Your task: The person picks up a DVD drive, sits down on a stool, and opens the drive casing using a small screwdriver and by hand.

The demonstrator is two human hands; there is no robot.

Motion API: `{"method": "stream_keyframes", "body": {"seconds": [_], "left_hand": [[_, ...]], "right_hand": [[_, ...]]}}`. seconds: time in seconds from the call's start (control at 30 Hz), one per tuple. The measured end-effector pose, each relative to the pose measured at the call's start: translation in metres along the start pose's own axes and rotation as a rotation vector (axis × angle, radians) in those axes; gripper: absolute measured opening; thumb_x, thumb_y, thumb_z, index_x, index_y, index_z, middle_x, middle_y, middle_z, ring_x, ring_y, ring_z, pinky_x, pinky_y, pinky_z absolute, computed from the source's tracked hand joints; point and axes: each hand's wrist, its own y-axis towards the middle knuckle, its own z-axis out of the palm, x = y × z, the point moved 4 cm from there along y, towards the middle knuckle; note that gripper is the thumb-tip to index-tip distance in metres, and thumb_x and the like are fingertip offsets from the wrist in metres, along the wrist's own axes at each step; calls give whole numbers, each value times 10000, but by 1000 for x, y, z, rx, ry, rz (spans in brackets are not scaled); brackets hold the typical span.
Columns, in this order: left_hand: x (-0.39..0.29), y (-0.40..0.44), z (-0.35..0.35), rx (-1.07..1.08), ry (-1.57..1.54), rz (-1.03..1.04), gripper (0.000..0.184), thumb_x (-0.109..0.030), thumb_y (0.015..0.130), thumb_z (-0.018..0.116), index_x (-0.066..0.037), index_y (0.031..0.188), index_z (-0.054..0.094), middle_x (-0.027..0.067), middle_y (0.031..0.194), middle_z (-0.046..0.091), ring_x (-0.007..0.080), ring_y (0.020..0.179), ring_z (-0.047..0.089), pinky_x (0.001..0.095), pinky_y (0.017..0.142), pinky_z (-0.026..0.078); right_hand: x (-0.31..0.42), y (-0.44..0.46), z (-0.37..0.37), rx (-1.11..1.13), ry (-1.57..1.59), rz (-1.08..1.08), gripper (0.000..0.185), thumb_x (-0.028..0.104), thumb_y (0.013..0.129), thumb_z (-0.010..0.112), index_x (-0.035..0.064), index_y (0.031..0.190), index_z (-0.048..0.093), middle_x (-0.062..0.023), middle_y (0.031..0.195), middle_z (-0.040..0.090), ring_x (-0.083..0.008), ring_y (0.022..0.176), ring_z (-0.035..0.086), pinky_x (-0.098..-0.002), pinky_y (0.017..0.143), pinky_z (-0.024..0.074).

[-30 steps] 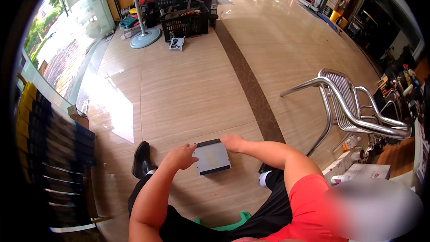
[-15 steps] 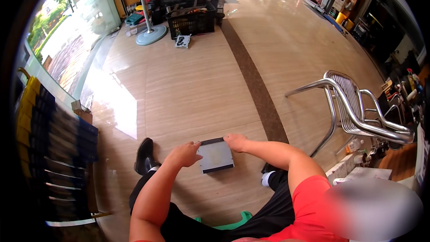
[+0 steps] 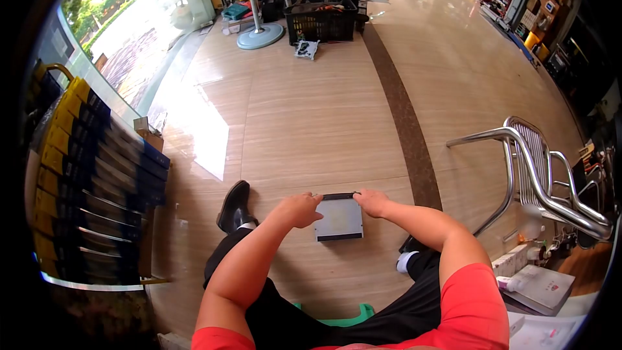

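Observation:
A flat grey metal box (image 3: 339, 218) with black strips along its far and near edges is between my hands, low over the tiled floor or resting on it; I cannot tell which. The fingers of my left hand (image 3: 300, 210) are bent at its far left corner, thumb along the left side. At the far right corner, my right hand (image 3: 372, 202) has its fingers closed on the edge. My black shoes are on either side of the box.
A metal chair (image 3: 534, 181) stands at the right, beside papers and boxes. Yellow and blue bins (image 3: 91, 175) line the left. Farther off are a fan (image 3: 260, 36) and a black crate (image 3: 321, 24). Part of a green stool (image 3: 346, 316) shows beneath me.
The view has turned left, so the room, box and hands appear farther right. Both hands stay at the far corners of the box.

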Motion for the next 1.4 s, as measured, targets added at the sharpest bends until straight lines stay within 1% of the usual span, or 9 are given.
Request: {"method": "stream_keyframes", "body": {"seconds": [0.27,0.57,0.67,0.73,0.87,1.07,1.17,1.27,1.4], "left_hand": [[-2,0,-2,3,0,7,540,-381,916,610,-103,1358,472,170,1251,575,352,1163,564,461,930,482],[-2,0,-1,10,-15,6,534,-362,910,618,-105,1356,477,169,1252,575,346,1163,564,456,930,481],[-3,-1,-2,4,-17,6,534,-361,909,620,-106,1357,478,165,1257,574,345,1167,562,453,932,480],[-4,-1,-3,12,-18,-11,543,-361,909,621,-109,1366,472,160,1264,572,343,1171,560,453,935,479],[-2,0,-1,-6,-12,8,550,-362,909,622,-108,1372,467,159,1274,569,341,1175,558,454,937,478],[-1,1,1,7,-6,8,564,-363,908,618,-109,1387,462,157,1290,563,344,1174,559,460,940,476],[-1,2,2,11,-2,3,567,-363,908,617,-110,1391,461,158,1291,564,345,1177,559,458,942,476],[-2,1,1,6,5,4,571,-363,908,616,-110,1394,457,160,1290,566,345,1180,558,456,942,478],[-2,-1,0,-5,10,5,565,-365,905,621,-110,1383,461,162,1275,572,344,1172,562,460,934,482]], "right_hand": [[-6,0,3,14,14,99,202,92,865,537,35,1059,542,-211,1064,611,-384,992,628,-452,818,524],[6,-5,-9,-18,-7,-35,134,110,899,472,48,971,568,-196,1047,621,-374,992,632,-454,804,535],[5,-6,-8,-7,12,-8,140,115,900,479,54,983,573,-191,1070,615,-371,1033,620,-452,830,530],[2,-5,-5,-67,4,29,155,62,867,503,59,1014,550,-196,995,612,-385,962,628,-468,786,528],[-10,0,3,-14,20,170,153,60,862,519,44,1011,551,-205,982,622,-395,941,636,-474,773,535],[-5,1,2,6,-34,0,125,86,876,493,37,973,554,-212,954,628,-401,915,641,-483,743,534],[-1,0,1,-13,-43,-50,154,137,903,469,29,957,564,-210,1002,635,-390,935,647,-479,773,538],[-7,4,10,-83,-10,-34,124,100,871,516,36,971,551,-210,957,632,-410,883,647,-481,733,534],[-12,4,12,46,15,105,168,145,906,481,33,1001,563,-221,1036,634,-408,943,646,-476,764,540]]}}
